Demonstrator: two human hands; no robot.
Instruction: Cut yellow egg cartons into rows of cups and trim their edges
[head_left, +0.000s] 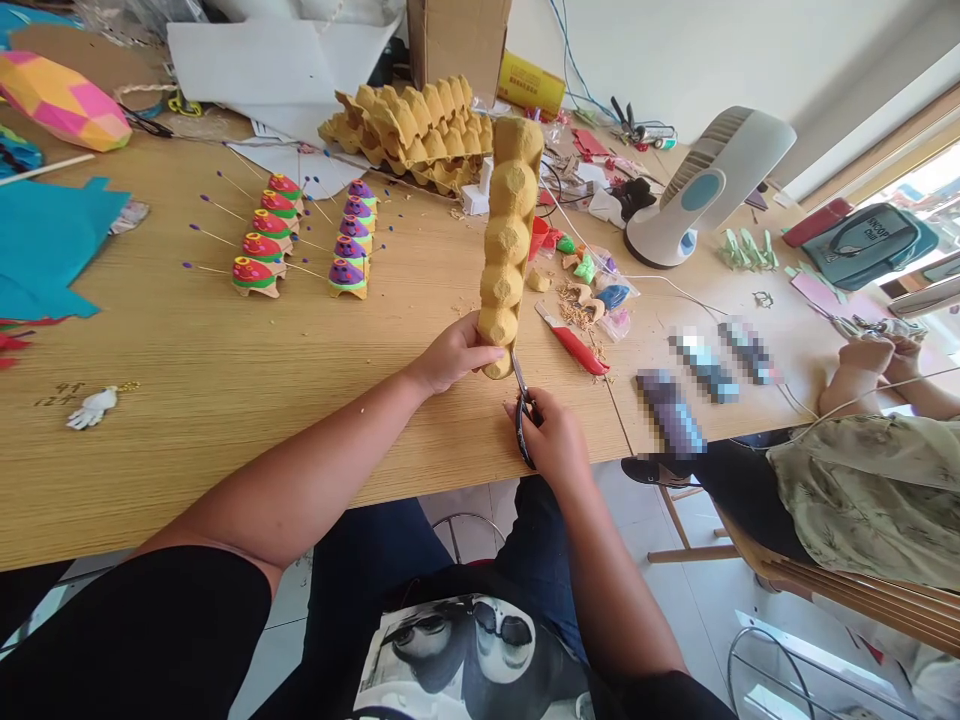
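A long yellow egg-carton strip (508,240) stands up over the table in the middle of the head view. My left hand (450,357) is closed round its lower end, thumb in front. Black-handled scissors (523,440) are in my right hand (556,437), whose fingers are in the handles. Their blades touch the strip's right side near the lowest cups. To the left of the strip stand two rows of painted carton pieces with pins, one row red and green (268,235), the other purple and green (354,240).
Stacked yellow egg cartons (420,130) lie at the back. A red-handled knife (574,345), clay bags (611,297) and a white fan (705,190) are to the right. Another person's hands (866,370) rest at the far right. Blue sheets (52,240) lie left.
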